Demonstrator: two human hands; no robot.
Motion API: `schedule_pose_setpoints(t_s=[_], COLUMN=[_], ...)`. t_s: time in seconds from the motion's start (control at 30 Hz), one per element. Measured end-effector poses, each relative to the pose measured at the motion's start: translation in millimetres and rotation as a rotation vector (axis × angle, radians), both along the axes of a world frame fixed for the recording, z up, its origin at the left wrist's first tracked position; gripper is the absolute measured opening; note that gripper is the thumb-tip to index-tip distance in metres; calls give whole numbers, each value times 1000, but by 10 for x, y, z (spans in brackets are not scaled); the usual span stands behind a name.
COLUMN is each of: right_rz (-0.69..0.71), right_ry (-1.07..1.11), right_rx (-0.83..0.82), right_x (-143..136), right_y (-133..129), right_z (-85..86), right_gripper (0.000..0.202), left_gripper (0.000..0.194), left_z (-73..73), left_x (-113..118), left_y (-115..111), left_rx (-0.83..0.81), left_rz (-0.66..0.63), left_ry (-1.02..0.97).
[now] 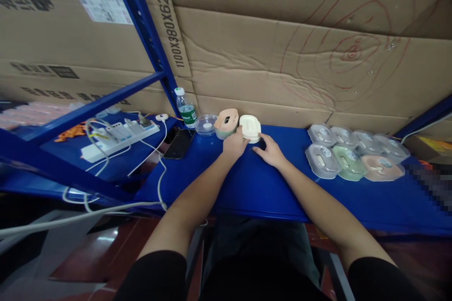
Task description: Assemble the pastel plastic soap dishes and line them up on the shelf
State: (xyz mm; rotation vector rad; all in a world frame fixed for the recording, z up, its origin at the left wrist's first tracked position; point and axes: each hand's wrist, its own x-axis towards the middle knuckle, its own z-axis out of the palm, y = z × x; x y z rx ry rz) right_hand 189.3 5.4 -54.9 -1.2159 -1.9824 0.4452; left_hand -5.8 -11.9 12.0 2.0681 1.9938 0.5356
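A cream-coloured lidded box (251,127) with rounded corners stands near the back of the blue table. My left hand (234,145) has its fingers curled against the box's front left edge. At the right side of the box, my right hand (271,151) has thumb and forefinger apart, the forefinger close to or touching the edge. To the left of the cream box is a pale green container (226,134) with a peach lid (226,119) tilted on it; the lid has a dark slot. Beside that lies a clear plastic lid (205,125) with a white tab.
Several boxes with clear lids (348,162) stand in two rows at the right. A water bottle (186,109), a dark phone (179,144) and a white power strip (120,138) with cables lie left. Blue shelf posts (143,23) and cardboard (247,47) bound the table.
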Motion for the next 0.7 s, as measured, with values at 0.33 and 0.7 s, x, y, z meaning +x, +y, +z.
schedule_pose_setpoints(t_s=[0.33, 0.7], right_rz=[-32, 56], right_ry=[24, -23], right_rx=[-35, 18], right_x=[-10, 14], right_y=[-16, -31], right_z=[32, 2], right_gripper=[80, 75], left_gripper=[58, 55], left_z=[-59, -127], left_x=[-11, 1], left_y=[39, 68], left_rx=[38, 6], left_rz=[-59, 2], left_ry=[-14, 96])
